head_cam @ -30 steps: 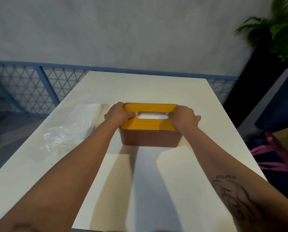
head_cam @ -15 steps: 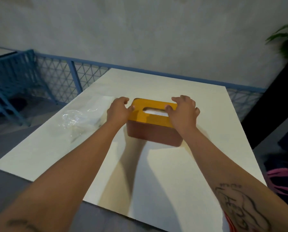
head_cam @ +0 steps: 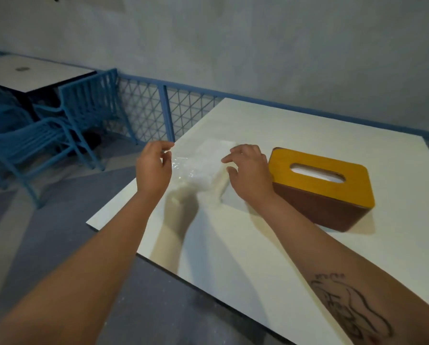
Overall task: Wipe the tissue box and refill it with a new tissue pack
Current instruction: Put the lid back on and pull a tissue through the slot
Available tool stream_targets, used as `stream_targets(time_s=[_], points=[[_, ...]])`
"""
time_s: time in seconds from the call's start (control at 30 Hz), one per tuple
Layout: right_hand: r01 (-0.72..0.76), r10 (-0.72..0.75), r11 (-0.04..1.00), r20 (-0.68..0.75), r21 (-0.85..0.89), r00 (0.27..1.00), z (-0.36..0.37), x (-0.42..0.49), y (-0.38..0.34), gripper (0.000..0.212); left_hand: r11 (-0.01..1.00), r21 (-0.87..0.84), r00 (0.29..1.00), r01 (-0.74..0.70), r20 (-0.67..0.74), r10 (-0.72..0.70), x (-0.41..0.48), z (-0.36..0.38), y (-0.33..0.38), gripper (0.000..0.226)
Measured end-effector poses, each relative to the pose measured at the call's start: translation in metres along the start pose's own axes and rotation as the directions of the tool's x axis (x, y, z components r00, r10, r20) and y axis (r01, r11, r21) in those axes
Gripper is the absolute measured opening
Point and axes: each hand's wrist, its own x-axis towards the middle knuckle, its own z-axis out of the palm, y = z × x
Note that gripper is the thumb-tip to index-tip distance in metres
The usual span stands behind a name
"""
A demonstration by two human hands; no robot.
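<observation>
The tissue box (head_cam: pixel 328 192) has brown sides and a yellow-orange lid with an oval slot showing white tissue. It stands on the white table (head_cam: pixel 270 245), to the right of both hands. A clear plastic wrapper (head_cam: pixel 196 165) lies flat near the table's left edge. My left hand (head_cam: pixel 154 168) hovers over the wrapper's left end, fingers apart, holding nothing. My right hand (head_cam: pixel 249 170) hovers over its right end, fingers spread, just left of the box.
The table's left edge runs close beside the wrapper. Past it stand blue slatted chairs (head_cam: pixel 59 128) and another white table (head_cam: pixel 34 73). A blue mesh railing (head_cam: pixel 158 115) runs along the grey wall behind.
Both hands have let go of the tissue box and moved left over the plastic wrapper. My view has swung left, so the box now sits to the right.
</observation>
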Motion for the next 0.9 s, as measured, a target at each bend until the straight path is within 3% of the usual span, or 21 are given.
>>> stream_targets(time_s=[0.17, 0.27, 0.4, 0.5, 0.7, 0.9], points=[[-0.05, 0.045, 0.982, 0.03, 0.181, 0.999, 0.038, 0.006, -0.016, 0.051, 0.999, 0.035, 0.983, 0.011, 0.181, -0.017, 0.006, -0.007, -0.05, 0.015], [-0.018, 0.017, 0.998, 0.021, 0.064, 1.0, 0.055, 0.009, -0.015, 0.055, 0.997, 0.058, 0.963, -0.043, 0.268, 0.025, 0.011, -0.006, -0.071, 0.016], [0.124, -0.13, 0.982, -0.034, -0.144, 0.991, 0.069, 0.005, -0.004, 0.06, 0.936, 0.172, 0.912, -0.307, 0.336, 0.238, 0.02, -0.005, -0.091, 0.027], [0.2, -0.196, 0.954, 0.041, -0.224, 0.98, 0.081, -0.001, 0.007, 0.066, 0.876, 0.193, 0.846, -0.443, 0.414, 0.337, 0.025, -0.001, -0.093, 0.031], [0.097, -0.097, 0.995, -0.01, 0.003, 0.995, 0.091, 0.004, 0.003, 0.019, 0.887, 0.083, 0.802, -0.454, 0.472, 0.366, 0.035, 0.012, -0.085, 0.023], [-0.059, 0.06, 0.998, 0.067, -0.012, 0.996, 0.095, 0.018, -0.009, 0.01, 0.805, 0.08, 0.717, -0.588, 0.512, 0.473, 0.045, 0.016, -0.08, 0.019]])
